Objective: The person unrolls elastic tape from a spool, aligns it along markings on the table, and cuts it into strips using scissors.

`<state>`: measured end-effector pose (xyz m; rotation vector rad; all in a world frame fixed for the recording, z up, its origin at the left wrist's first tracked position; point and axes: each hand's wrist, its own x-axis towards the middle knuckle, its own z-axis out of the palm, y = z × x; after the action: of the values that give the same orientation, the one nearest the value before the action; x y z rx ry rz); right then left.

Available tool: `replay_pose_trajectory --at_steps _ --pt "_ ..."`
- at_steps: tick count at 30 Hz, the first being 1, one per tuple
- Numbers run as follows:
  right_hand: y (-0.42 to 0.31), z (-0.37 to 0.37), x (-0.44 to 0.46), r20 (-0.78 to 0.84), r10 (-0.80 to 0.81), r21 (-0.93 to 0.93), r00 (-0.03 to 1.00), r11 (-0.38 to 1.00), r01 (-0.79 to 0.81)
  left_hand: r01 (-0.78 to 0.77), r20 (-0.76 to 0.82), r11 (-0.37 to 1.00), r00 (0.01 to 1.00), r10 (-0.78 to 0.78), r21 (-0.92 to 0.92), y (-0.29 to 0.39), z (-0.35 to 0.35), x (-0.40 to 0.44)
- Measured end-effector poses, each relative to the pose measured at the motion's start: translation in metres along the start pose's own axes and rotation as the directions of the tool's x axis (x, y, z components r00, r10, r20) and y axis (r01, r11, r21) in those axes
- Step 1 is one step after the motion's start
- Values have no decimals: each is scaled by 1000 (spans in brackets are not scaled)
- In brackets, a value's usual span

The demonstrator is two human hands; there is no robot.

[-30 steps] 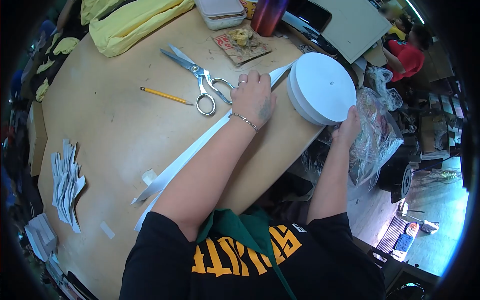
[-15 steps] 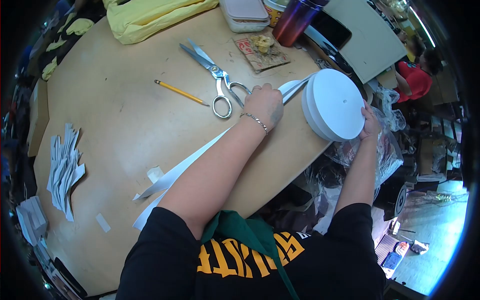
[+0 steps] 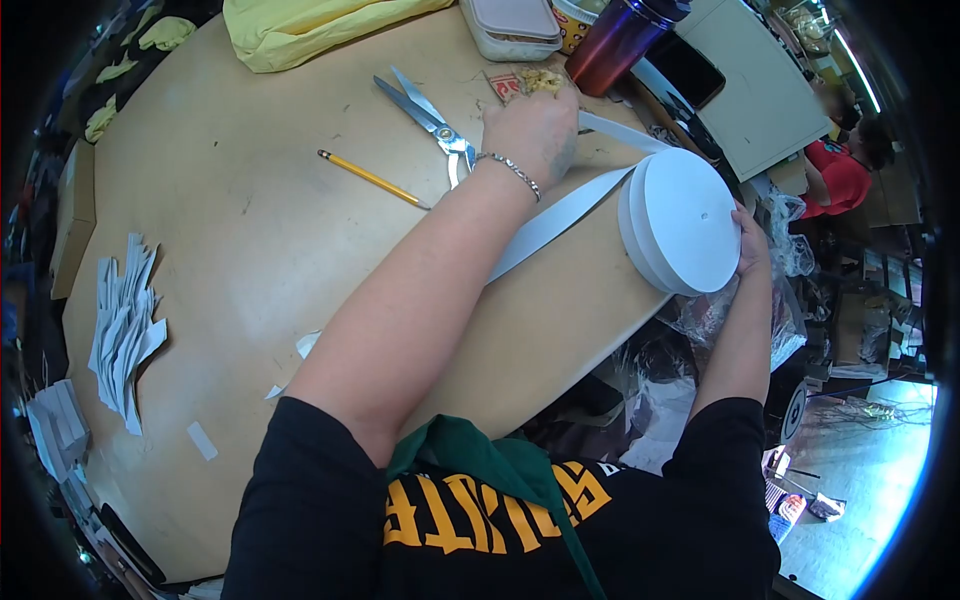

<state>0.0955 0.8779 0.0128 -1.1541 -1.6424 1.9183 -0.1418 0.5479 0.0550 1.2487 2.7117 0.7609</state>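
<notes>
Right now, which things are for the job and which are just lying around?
For the job:
roll, in the right hand
strip, running from the roll to the left hand
scissors and pencil, perhaps: nearby, but unheld

Just lying around, it seems:
phone
bottle
lidded tub
yellow cloth

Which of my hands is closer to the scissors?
Left. The left hand is beside the scissors, hiding part of their handles; the right hand is farther off, holding the white roll.

Head-worn, the single camera looks forward and down from close above the surface (image 3: 270,250), taking in both hands (image 3: 535,135).
</notes>
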Motion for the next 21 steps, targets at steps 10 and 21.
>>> replay_pose_trajectory --at_steps 10,21 --pt "6 -11 14 48 -87 10 995 996 87 -165 -306 982 943 128 -96 15 -8 36" --pt "9 -19 17 44 -195 -256 980 946 200 -47 56 977 997 60 -210 -51 0 11"
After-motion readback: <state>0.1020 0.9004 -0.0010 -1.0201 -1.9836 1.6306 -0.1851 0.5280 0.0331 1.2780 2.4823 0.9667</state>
